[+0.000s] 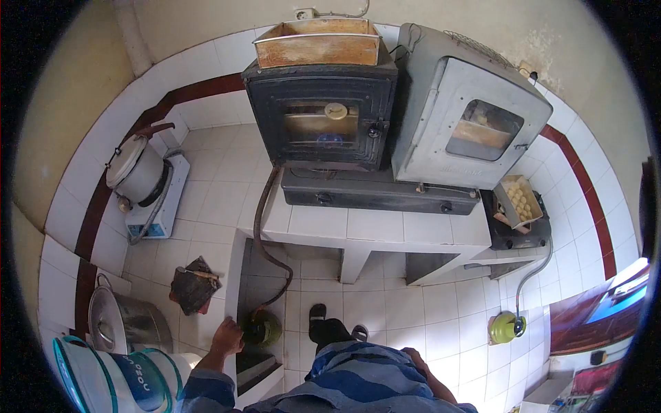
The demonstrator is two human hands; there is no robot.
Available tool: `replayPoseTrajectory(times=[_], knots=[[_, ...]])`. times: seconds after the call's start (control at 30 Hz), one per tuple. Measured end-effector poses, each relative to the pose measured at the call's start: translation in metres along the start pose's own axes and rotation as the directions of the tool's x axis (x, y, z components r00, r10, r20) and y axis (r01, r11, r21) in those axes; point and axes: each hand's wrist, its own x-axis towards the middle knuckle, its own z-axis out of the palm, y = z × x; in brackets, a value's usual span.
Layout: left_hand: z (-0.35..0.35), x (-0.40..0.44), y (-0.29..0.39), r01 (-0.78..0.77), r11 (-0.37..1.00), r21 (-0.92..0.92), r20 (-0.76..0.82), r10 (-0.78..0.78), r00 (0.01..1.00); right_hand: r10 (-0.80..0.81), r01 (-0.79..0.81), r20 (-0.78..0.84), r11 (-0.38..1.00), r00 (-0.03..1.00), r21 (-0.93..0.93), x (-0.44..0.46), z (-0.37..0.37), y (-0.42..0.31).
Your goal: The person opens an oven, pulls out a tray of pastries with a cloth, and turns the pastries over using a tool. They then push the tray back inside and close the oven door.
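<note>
My left hand [228, 337] rests in a fist on the edge of the white tiled counter [210, 303], with nothing visible in it. Near it on the counter is a dark, worn square pad [195, 286] with a small stick-like piece on top. My right hand [415, 358] is at my side against the blue patterned shirt [365, 368]; its fingers are mostly hidden. In front of me stands a black oven [323, 82] with a closed glass door, a round dial and a bluish glow low inside. A grey metal oven [475, 117], also closed, is beside it.
Both ovens sit over a long black gas stove [379, 193]. A wooden tray [317, 49] tops the black oven. Right, a tin of round dough-like pieces [520, 199]. Green gas cylinders [506, 327] stand below, with hoses. Left are a lidded pot [134, 172] and a large steel pot [141, 323].
</note>
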Motion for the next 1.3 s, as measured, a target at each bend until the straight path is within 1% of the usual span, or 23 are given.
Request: replayPoseTrajectory(times=[0.1, 0.17, 0.23, 0.33, 0.37, 0.4, 0.43, 0.47, 0.5, 0.53, 0.57, 0.7, 0.77, 0.9, 0.97, 1.0, 1.03, 1.1, 1.17, 1.2, 1.23, 1.27, 1.3], knots=[[-0.007, -0.001, -0.001, -0.013, 1.0, -0.009, -0.056, 0.013, 0.998, 0.136, -0.136, 0.008, 0.991, 0.991, -0.009, -0.009, -0.01, -0.035], [-0.008, 0.0, 0.0, 0.01, 1.0, 0.01, 0.056, -0.01, 0.998, 0.232, -0.231, 0.023, 0.971, 0.972, -0.066, -0.005, -0.013, -0.041], [0.013, 0.006, -0.002, 0.023, 1.0, -0.015, 0.053, -0.022, 0.998, -0.211, 0.213, 0.05, 0.976, 0.976, -0.052, 0.021, 0.001, 0.012], [0.04, 0.003, -0.002, 0.003, 1.0, 0.006, -0.077, -0.003, 0.997, -0.264, 0.31, 0.233, 0.932, 0.936, -0.19, 0.063, -0.009, 0.019], [0.023, 0.002, -0.001, -0.001, 1.0, 0.001, -0.017, 0.001, 1.0, -0.017, 0.065, 0.288, 0.985, 0.957, -0.157, 0.078, -0.014, 0.008], [0.007, 0.002, -0.002, -0.008, 1.0, -0.005, 0.041, 0.009, 0.999, -0.386, 0.533, 0.369, 0.649, 0.846, -0.543, 0.111, -0.009, 0.032], [0.024, 0.001, -0.003, -0.015, 0.999, -0.043, -0.091, 0.011, 0.996, -0.301, 0.391, 0.281, 0.848, 0.911, -0.359, 0.116, -0.031, -0.014], [0.04, 0.001, -0.003, -0.025, 0.997, -0.075, -0.225, 0.008, 0.974, -0.435, 0.527, 0.302, 0.752, 0.848, -0.397, 0.138, -0.043, -0.038], [0.039, -0.004, -0.003, 0.001, 0.995, -0.103, -0.206, -0.022, 0.978, -0.559, 0.646, 0.326, 0.635, 0.763, -0.424, 0.157, -0.054, -0.058], [0.03, -0.003, -0.003, 0.005, 0.994, -0.106, -0.169, -0.023, 0.985, -0.439, 0.541, 0.317, 0.705, 0.841, -0.458, 0.184, -0.055, -0.075], [0.023, -0.001, -0.003, 0.006, 0.994, -0.11, -0.132, -0.021, 0.991, -0.555, 0.624, 0.289, 0.723, 0.78, -0.296, 0.203, -0.063, -0.109], [0.017, -0.001, -0.002, 0.052, 0.998, -0.037, 0.008, -0.051, 0.999, -0.498, 0.544, 0.235, 0.813, 0.835, -0.211, 0.247, -0.052, -0.272], [0.021, -0.004, -0.004, 0.025, 0.997, -0.07, -0.239, -0.042, 0.97, -0.548, 0.598, 0.282, 0.791, 0.788, -0.134, 0.263, -0.031, -0.337], [0.02, 0.006, 0.0, 0.069, 0.97, -0.235, -0.163, -0.11, 0.98, -0.658, 0.727, 0.409, 0.687, 0.633, -0.02, 0.266, 0.016, -0.464], [0.021, 0.018, 0.01, 0.171, 0.781, -0.601, -0.223, -0.369, 0.902, -0.68, 0.744, 0.443, 0.666, 0.585, 0.04, 0.264, 0.041, -0.512], [-0.008, 0.014, 0.011, 0.116, 0.529, -0.841, -0.291, -0.623, 0.726, -0.709, 0.759, 0.439, 0.645, 0.552, 0.087, 0.257, 0.049, -0.54], [-0.03, 0.011, 0.006, 0.13, 0.516, -0.847, -0.273, -0.631, 0.726, -0.736, 0.77, 0.431, 0.624, 0.522, 0.134, 0.254, 0.061, -0.56], [-0.054, 0.009, -0.018, 0.171, 0.399, -0.901, -0.317, -0.873, 0.37, -0.768, 0.797, 0.419, 0.585, 0.485, 0.149, 0.256, 0.089, -0.585], [-0.051, 0.007, -0.043, 0.356, 0.334, -0.873, -0.326, -0.942, 0.086, -0.797, 0.824, 0.397, 0.546, 0.455, 0.151, 0.257, 0.11, -0.607], [-0.047, 0.006, -0.055, 0.356, 0.328, -0.875, -0.319, -0.944, 0.086, -0.845, 0.882, 0.358, 0.46, 0.398, 0.104, 0.255, 0.117, -0.619], [-0.042, 0.002, -0.067, 0.451, 0.207, -0.868, -0.254, -0.966, -0.046, -0.886, 0.928, 0.321, 0.37, 0.335, 0.053, 0.253, 0.125, -0.631], [-0.036, -0.003, -0.077, 0.526, 0.075, -0.847, -0.198, -0.963, -0.182, -0.884, 0.926, 0.324, 0.373, 0.337, 0.053, 0.253, 0.134, -0.64], [-0.025, -0.004, -0.083, 0.526, 0.073, -0.847, -0.195, -0.964, -0.179, -0.876, 0.924, 0.318, 0.383, 0.362, 0.003, 0.253, 0.144, -0.649]])
